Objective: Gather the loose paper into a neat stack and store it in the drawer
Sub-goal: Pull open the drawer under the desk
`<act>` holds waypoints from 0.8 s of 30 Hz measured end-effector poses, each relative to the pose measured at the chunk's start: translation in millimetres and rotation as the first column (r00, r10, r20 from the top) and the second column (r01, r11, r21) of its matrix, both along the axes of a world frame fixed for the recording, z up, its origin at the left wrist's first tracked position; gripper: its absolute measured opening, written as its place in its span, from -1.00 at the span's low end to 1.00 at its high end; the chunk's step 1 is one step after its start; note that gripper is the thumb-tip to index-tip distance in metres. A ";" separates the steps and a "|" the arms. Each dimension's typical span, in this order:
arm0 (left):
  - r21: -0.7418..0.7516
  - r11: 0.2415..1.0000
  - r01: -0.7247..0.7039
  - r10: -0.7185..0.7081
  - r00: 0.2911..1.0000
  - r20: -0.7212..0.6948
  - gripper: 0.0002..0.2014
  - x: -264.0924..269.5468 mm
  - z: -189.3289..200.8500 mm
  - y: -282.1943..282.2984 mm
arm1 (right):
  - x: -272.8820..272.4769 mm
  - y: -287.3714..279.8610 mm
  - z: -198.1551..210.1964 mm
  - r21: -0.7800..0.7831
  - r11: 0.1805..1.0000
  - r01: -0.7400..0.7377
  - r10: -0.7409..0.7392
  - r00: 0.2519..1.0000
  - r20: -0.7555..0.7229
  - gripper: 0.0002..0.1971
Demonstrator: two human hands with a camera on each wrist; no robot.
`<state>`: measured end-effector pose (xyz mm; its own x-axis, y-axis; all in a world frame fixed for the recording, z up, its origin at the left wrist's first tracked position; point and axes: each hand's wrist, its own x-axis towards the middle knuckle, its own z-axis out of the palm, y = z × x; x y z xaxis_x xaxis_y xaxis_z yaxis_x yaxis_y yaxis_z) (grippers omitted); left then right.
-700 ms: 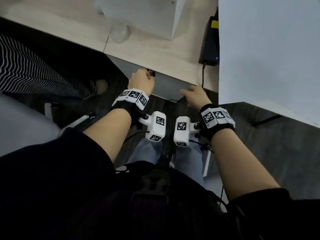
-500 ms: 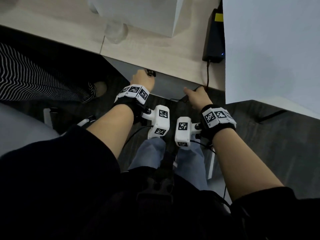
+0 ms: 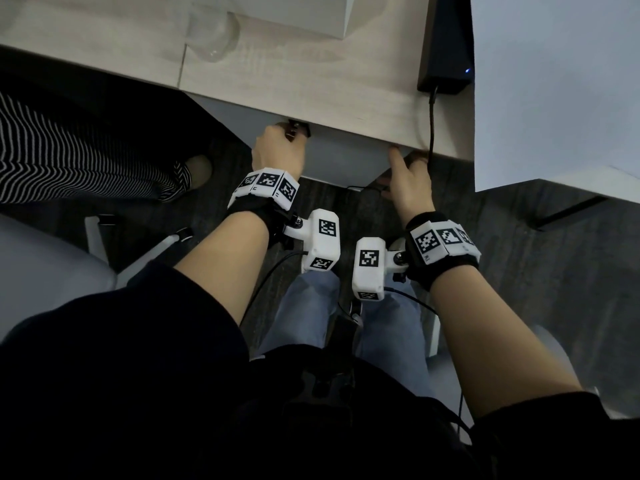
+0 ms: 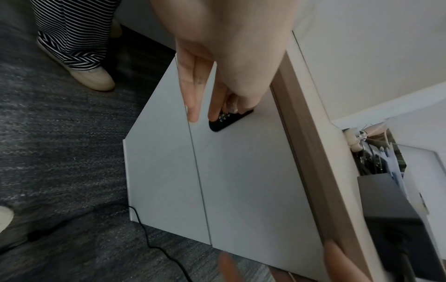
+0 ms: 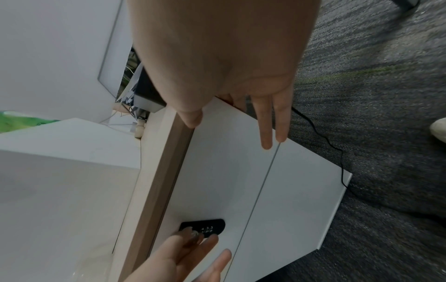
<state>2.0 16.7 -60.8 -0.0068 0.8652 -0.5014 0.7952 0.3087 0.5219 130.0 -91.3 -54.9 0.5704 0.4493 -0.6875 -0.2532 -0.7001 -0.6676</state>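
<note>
The white drawer front [image 3: 346, 157] sits closed under the wooden desk edge [image 3: 311, 98]. My left hand [image 3: 287, 133] is at the black combination lock [image 4: 226, 122] near the drawer's top left. Its thumb and forefinger pinch the small lock knob [image 5: 194, 233], and the other fingers [image 4: 190, 99] lie straight on the panel. My right hand [image 3: 405, 161] lies flat on the drawer front's right end [image 5: 229, 181], fingers [image 5: 265, 129] straight and thumb by the desk edge. No loose paper shows outside the drawer.
A black power brick [image 3: 446, 46] with its cable [image 3: 431, 126] lies on the desk, beside a white box [image 3: 294, 12] and a tall white panel [image 3: 554, 81]. Another person's striped trouser leg and shoe [image 3: 197, 171] stand on the left. A cable [image 4: 156, 246] trails on the carpet.
Both hands stay on the drawer front. My right hand has slid a little up towards the desk edge. The head view has shifted slightly.
</note>
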 end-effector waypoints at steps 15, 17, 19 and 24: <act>-0.231 0.964 -0.134 0.169 0.976 0.139 -0.78 -38.8 17.7 -32.1 | -7.8 -41.6 24.7 -0.035 0.998 -0.058 0.048 0.969 -0.243 -0.45; -0.319 0.936 -0.147 0.204 0.967 0.155 -0.82 -43.9 20.6 -31.4 | -9.6 -47.7 28.0 -0.045 0.997 -0.069 0.055 0.962 -0.267 -0.46; -0.405 0.905 -0.129 0.211 0.964 0.165 -0.90 -48.4 23.8 -32.3 | -11.7 -52.9 30.2 -0.062 0.995 -0.078 0.058 0.958 -0.280 -0.48; -0.524 0.848 -0.077 0.190 0.968 0.166 -0.68 -58.7 34.8 -44.3 | -18.5 -64.9 34.8 -0.121 0.985 -0.124 0.085 0.954 -0.288 -0.51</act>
